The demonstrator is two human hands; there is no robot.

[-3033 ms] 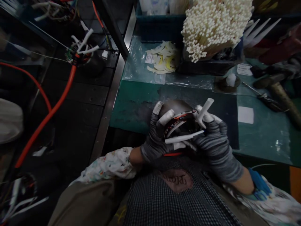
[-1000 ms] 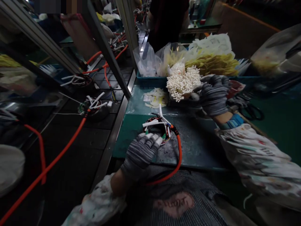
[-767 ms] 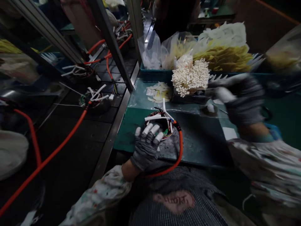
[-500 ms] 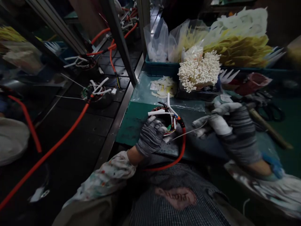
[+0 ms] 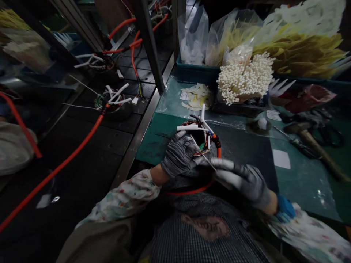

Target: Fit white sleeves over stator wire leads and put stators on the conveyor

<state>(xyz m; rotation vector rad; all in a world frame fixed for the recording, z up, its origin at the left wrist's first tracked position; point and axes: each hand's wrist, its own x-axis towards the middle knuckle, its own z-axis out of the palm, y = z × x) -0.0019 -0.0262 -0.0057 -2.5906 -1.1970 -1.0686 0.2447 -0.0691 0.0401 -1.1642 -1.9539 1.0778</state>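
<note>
Your left hand (image 5: 179, 155) and right hand (image 5: 242, 179) wear matt knitted cloth gloves (fingertips smooth-coated). The stator (image 5: 201, 138) shows glossy copper winding and white plastic sleeves. The orange cable (image 5: 218, 144) looks smooth rubber; the bench mat (image 5: 298, 171), glossy.

Grey striped gloves with white fingers (image 5: 183, 134) on left hand (image 5: 179, 155) and right hand (image 5: 244, 179). Orange cable (image 5: 218, 146), white sleeves (image 5: 189, 128) on stator (image 5: 199, 138). Green desk (image 5: 301, 175). White ties (image 5: 245, 78), yellow bundle (image 5: 298, 54), blue bin (image 5: 196, 73). Floral sleeve (image 5: 126, 197), checked apron (image 5: 192, 237), blue cuff (image 5: 285, 210).
</note>
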